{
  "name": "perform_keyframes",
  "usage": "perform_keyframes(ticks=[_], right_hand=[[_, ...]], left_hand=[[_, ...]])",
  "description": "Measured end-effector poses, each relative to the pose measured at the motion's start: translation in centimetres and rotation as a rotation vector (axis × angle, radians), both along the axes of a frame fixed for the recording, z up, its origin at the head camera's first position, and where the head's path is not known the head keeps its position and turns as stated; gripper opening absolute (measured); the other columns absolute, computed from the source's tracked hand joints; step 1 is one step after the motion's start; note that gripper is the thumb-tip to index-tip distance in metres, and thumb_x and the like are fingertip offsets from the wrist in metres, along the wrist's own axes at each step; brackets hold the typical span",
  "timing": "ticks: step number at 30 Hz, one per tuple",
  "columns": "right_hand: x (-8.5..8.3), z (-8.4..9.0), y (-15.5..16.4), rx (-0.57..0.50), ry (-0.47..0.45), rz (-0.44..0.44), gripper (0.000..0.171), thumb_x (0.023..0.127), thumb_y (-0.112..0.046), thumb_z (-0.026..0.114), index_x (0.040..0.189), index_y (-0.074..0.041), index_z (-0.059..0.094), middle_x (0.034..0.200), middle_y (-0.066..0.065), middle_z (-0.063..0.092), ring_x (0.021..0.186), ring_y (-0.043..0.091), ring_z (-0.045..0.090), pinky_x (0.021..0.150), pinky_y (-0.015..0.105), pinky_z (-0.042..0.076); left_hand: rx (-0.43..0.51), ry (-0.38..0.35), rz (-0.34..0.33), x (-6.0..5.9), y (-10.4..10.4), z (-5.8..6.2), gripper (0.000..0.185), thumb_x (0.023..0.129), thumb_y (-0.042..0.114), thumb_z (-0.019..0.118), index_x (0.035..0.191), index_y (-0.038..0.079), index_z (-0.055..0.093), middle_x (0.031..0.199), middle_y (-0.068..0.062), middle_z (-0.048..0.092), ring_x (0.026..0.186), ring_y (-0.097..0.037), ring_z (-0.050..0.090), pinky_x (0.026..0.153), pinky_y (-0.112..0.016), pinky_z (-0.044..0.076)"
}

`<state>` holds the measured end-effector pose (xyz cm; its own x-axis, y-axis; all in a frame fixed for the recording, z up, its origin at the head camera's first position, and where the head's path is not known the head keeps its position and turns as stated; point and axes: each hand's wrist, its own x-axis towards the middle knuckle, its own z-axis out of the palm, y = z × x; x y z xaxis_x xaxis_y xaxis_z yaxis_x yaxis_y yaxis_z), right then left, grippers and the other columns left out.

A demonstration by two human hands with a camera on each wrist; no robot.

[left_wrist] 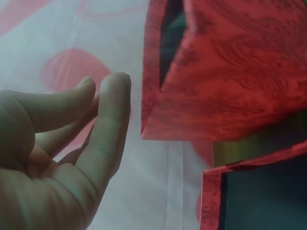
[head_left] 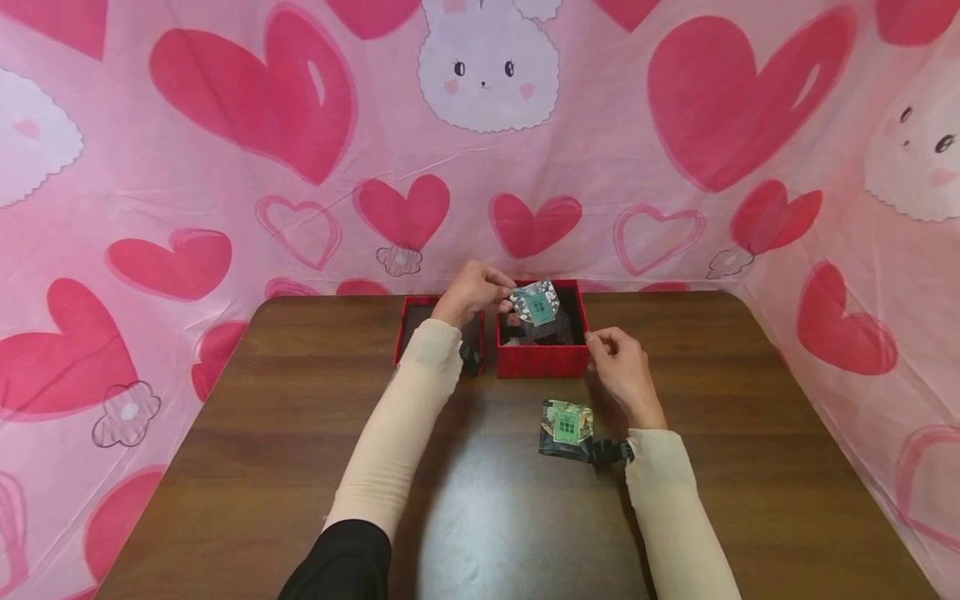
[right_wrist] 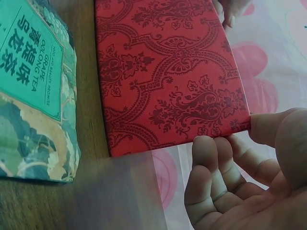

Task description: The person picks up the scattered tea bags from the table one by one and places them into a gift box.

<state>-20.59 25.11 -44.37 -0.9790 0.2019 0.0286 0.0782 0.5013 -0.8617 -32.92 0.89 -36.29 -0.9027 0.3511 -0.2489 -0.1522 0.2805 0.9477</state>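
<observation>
From the head camera we look forward and down over the brown table (head_left: 315, 467) toward the pink cloth backdrop, far enough back to see both forearms and the red box (head_left: 542, 358) at the far edge. Our left wrist camera sits very close behind the left hand (left_wrist: 57, 158), facing past its fingertips to the box's (left_wrist: 225, 72) red patterned wall against the cloth. Our right wrist camera looks equally close past the right hand (right_wrist: 244, 182) at the same box's (right_wrist: 168, 72) side, so all three views share that box.
</observation>
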Motion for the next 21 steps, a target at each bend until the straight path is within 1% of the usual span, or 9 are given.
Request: perform_keyframes(ticks=[2,4,9,11,16,18,21], right_hand=[[0.0,0.0,-0.1,-0.003,-0.001,0.003,0.036,0.103,-0.037,0.057,0.117,-0.005,0.065,0.093,0.017,0.066,0.085,0.037,0.065,0.064,0.034,0.052],[0.0,0.0,-0.1,-0.007,-0.001,-0.002,0.035,0.103,-0.037,0.058,0.116,-0.005,0.065,0.093,0.017,0.066,0.085,0.036,0.065,0.064,0.033,0.052],[0.0,0.1,-0.1,0.0,0.007,-0.017,0.036,0.103,-0.038,0.058,0.115,-0.005,0.065,0.092,0.016,0.066,0.084,0.036,0.066,0.063,0.032,0.05],[-0.1,0.1,-0.1,0.003,0.004,-0.016,0.035,0.103,-0.038,0.058,0.115,-0.005,0.065,0.092,0.016,0.066,0.085,0.036,0.066,0.062,0.032,0.05],[-0.1,0.1,-0.2,0.004,0.002,-0.008,0.037,0.103,-0.039,0.057,0.116,-0.005,0.065,0.092,0.016,0.067,0.085,0.038,0.066,0.061,0.032,0.05],[-0.1,0.0,-0.2,0.004,0.005,-0.008,0.038,0.103,-0.039,0.057,0.116,-0.004,0.066,0.093,0.016,0.067,0.085,0.038,0.066,0.061,0.032,0.05],[-0.1,0.0,-0.2,0.006,0.007,-0.008,0.039,0.103,-0.04,0.057,0.117,-0.004,0.066,0.093,0.016,0.067,0.086,0.038,0.066,0.062,0.032,0.051]], left_hand=[[-0.003,0.002,-0.005,0.1,-0.2,-0.2,0.028,0.095,0.0,0.066,0.121,-0.012,0.066,0.115,-0.024,0.063,0.076,-0.026,0.069,0.09,-0.047,0.055],[-0.003,0.006,-0.011,0.2,-0.4,-0.4,0.03,0.095,0.001,0.068,0.122,-0.012,0.065,0.116,-0.025,0.064,0.078,-0.028,0.069,0.09,-0.047,0.055],[0.009,0.034,-0.03,0.8,-0.8,-0.6,0.025,0.093,0.004,0.071,0.115,-0.009,0.07,0.106,-0.024,0.069,0.092,-0.042,0.068,0.089,-0.049,0.055],[0.005,0.053,-0.039,1.2,-0.9,-0.6,0.021,0.093,0.005,0.073,0.111,-0.007,0.073,0.103,-0.024,0.07,0.094,-0.045,0.067,0.088,-0.049,0.056],[-0.002,0.088,-0.064,2.1,-1.2,-0.7,0.018,0.091,0.01,0.076,0.104,-0.002,0.077,0.099,-0.025,0.071,0.092,-0.047,0.066,0.086,-0.05,0.056],[0.009,0.094,-0.081,2.4,-1.2,-0.8,0.019,0.091,0.011,0.076,0.105,-0.002,0.077,0.099,-0.027,0.071,0.093,-0.047,0.066,0.086,-0.051,0.056],[0.017,0.12,-0.1,2.8,-1.2,-0.9,0.02,0.092,0.01,0.075,0.106,-0.004,0.076,0.1,-0.028,0.07,0.089,-0.045,0.067,0.084,-0.051,0.057]])
